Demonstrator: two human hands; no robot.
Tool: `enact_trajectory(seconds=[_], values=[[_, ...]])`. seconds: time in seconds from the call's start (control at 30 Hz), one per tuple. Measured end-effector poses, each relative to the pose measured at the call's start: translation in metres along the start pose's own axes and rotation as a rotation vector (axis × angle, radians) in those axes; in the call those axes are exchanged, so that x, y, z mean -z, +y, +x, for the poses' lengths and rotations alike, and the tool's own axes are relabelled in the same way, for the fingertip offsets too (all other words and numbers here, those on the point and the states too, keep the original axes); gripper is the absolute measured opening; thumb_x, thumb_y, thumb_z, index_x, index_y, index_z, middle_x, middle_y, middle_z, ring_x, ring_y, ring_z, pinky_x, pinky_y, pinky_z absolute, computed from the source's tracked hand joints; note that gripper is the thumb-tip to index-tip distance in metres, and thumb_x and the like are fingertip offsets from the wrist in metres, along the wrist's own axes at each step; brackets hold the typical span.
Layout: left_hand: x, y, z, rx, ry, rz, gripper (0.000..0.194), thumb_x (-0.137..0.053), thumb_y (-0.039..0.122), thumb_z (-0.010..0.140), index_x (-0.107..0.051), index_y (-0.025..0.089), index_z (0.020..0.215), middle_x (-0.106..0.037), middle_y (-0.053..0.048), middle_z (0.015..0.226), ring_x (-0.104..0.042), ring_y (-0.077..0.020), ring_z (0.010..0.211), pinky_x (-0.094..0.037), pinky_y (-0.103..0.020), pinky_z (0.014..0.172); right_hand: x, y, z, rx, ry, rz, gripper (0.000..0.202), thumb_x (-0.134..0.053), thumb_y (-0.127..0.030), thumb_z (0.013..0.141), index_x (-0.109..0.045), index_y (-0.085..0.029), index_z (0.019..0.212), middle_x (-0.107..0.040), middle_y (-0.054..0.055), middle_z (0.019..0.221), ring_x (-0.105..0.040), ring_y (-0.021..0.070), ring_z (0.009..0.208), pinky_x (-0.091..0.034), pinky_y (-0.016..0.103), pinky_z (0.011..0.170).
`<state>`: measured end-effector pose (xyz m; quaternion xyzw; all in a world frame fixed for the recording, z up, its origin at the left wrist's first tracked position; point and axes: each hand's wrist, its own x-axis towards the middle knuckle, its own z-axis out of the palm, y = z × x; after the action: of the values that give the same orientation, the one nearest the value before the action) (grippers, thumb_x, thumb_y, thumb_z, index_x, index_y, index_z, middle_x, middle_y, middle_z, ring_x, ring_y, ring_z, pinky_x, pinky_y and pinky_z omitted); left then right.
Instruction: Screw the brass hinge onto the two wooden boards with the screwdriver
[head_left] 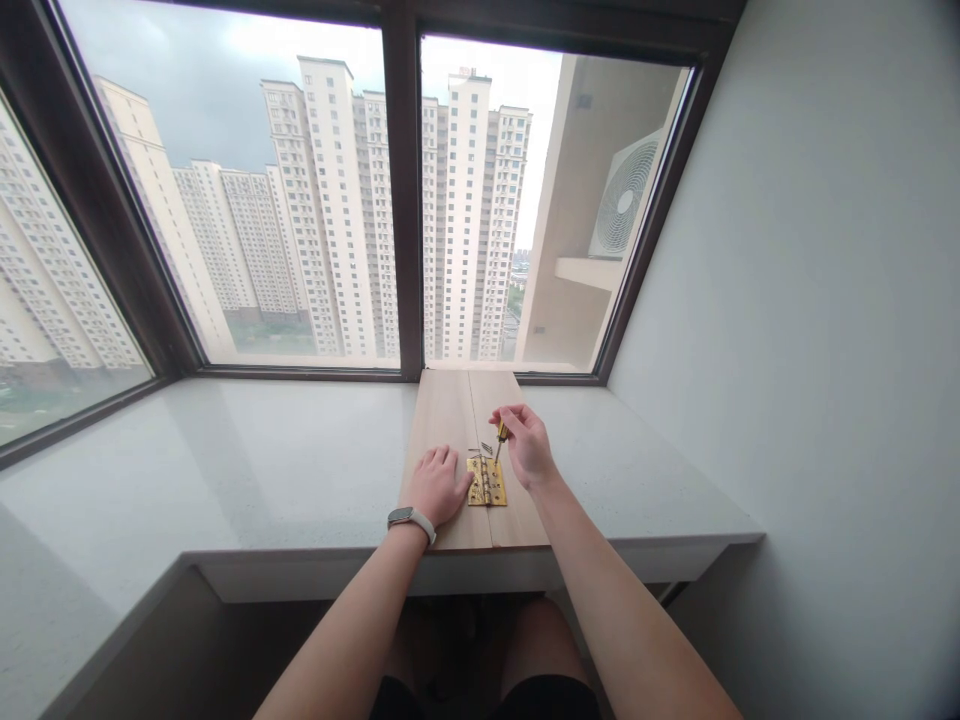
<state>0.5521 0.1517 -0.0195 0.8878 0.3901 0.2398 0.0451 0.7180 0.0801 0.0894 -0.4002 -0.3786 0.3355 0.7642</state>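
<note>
A brass-coloured hinge [476, 494] lies opened flat across the seam between two pale wooden boards [442, 410]. My right hand [527, 445] grips a screwdriver [502, 432] with a yellow and black handle. Its shaft points down at the upper right part of the hinge; whether the tip sits in a screw is too small to tell. My left hand [439, 485] rests flat on the left board with fingers spread, the thumb at the hinge's left edge. Several small dark screws [486, 448] lie loose just beyond the hinge.
The boards rest on a white countertop [315, 460] and reach from its front edge to the window frame [409, 200]. A white wall [787, 300] stands on the right. Below the counter's front edge are my legs [544, 645].
</note>
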Motion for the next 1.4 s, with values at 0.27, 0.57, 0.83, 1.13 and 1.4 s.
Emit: enact_trajectory(seconds=[0.27,0.57,0.83,1.13,1.4], values=[[-0.0008,0.0000,0.0003,-0.001,0.005,-0.002,0.060,-0.039,0.063,0.103,-0.060,0.018,0.137,-0.054,-0.015,0.150,-0.043,-0.0325,0.141,-0.033,-0.046,0.117,0.0018,0.0026,0.0025,0.028,-0.037,0.071,0.014,-0.077,-0.034,0.083,-0.067,-0.024,0.086,-0.069,0.001,0.082,-0.057,0.0165,0.073,-0.047,0.033,0.075],[-0.0011,0.0004,0.0004,0.010,-0.006,-0.004,0.059,-0.040,0.062,0.103,-0.060,0.019,0.138,-0.053,-0.015,0.152,-0.043,-0.0331,0.141,-0.032,-0.047,0.117,0.0023,0.0050,0.0044,0.007,-0.012,0.018,0.017,-0.081,-0.036,0.079,-0.072,-0.022,0.081,-0.071,0.004,0.088,-0.063,0.0190,0.084,-0.050,0.035,0.082],[-0.0024,-0.0002,0.0009,0.001,0.013,-0.002,0.060,-0.041,0.063,0.103,-0.061,0.018,0.137,-0.054,-0.016,0.151,-0.044,-0.0327,0.140,-0.033,-0.046,0.117,-0.0033,0.0019,0.0026,0.024,0.002,0.012,0.020,-0.082,-0.035,0.078,-0.067,-0.024,0.081,-0.069,0.002,0.081,-0.058,0.0163,0.074,-0.049,0.033,0.077],[-0.0017,0.0007,0.0006,0.007,0.010,0.003,0.058,-0.042,0.062,0.103,-0.061,0.019,0.137,-0.055,-0.015,0.150,-0.044,-0.0322,0.141,-0.033,-0.045,0.117,0.0009,0.0029,0.0022,0.000,-0.058,0.024,0.014,-0.079,-0.034,0.080,-0.071,-0.022,0.079,-0.071,0.004,0.088,-0.060,0.0179,0.079,-0.049,0.035,0.080],[0.0015,0.0015,0.0003,0.014,-0.012,-0.004,0.060,-0.041,0.063,0.102,-0.060,0.019,0.139,-0.053,-0.015,0.152,-0.043,-0.0330,0.142,-0.033,-0.047,0.117,-0.0004,0.0046,0.0052,0.015,0.005,-0.002,0.025,-0.087,-0.036,0.075,-0.066,-0.023,0.082,-0.071,0.002,0.084,-0.062,0.0169,0.078,-0.049,0.034,0.081]])
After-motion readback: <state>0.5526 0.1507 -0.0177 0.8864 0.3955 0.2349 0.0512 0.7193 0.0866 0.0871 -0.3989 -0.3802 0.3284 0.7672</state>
